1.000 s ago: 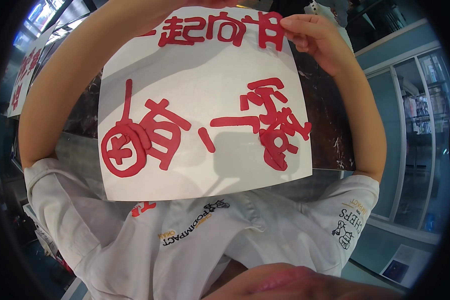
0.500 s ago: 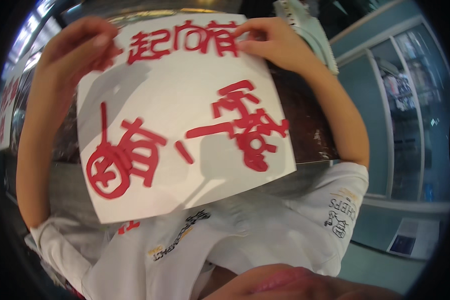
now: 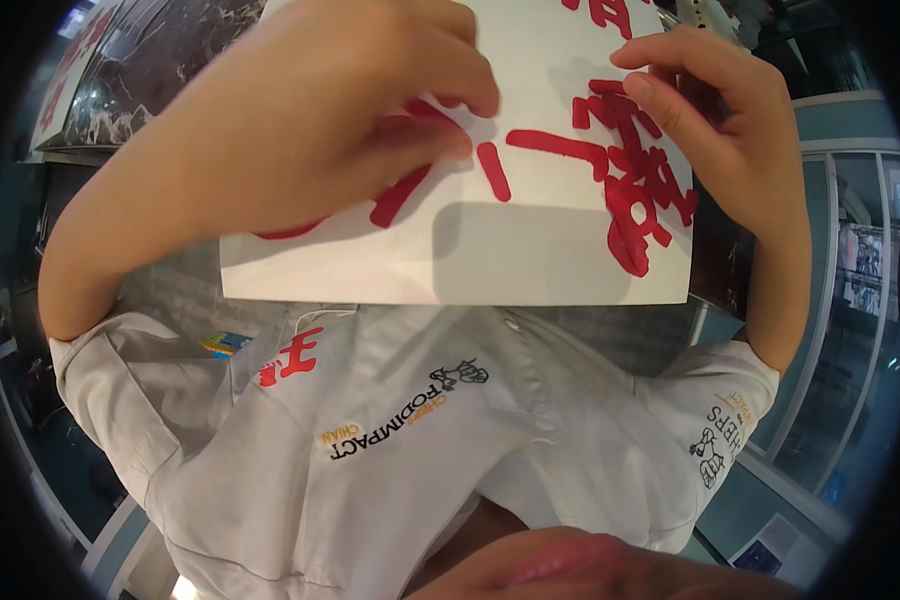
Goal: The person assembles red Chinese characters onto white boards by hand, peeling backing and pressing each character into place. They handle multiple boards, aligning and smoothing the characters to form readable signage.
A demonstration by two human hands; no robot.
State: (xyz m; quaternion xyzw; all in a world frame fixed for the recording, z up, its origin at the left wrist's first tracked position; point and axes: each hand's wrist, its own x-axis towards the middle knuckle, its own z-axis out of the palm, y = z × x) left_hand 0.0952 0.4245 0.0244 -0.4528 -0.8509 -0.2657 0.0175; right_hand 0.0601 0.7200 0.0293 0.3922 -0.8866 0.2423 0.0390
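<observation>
A large white board or sheet [image 3: 370, 270] lies in front of me, with thick red character strokes on it. My left hand [image 3: 370, 110] hovers over its left part, covering many of the red strokes there. Its fingers are bent, with a gap to the thumb, and I see nothing held. A short red strip [image 3: 493, 171] lies just right of the thumb. Over the right edge, my right hand [image 3: 720, 120] has its thumb and forefinger apart, close to a cluster of overlapping red pieces [image 3: 635, 185]. A longer red strip [image 3: 555, 145] points left from that cluster.
A dark, white-veined stone surface [image 3: 160, 60] shows at the far left, with another white sheet bearing red marks [image 3: 70, 75] at its edge. A glass-doored cabinet [image 3: 855, 270] stands to the right. My white jacket [image 3: 420, 430] fills the near side.
The view has shifted, and the sheet now appears nearer and squarer to me. My left hand has come from the far left corner onto the left part. My right hand has come down the right edge.
</observation>
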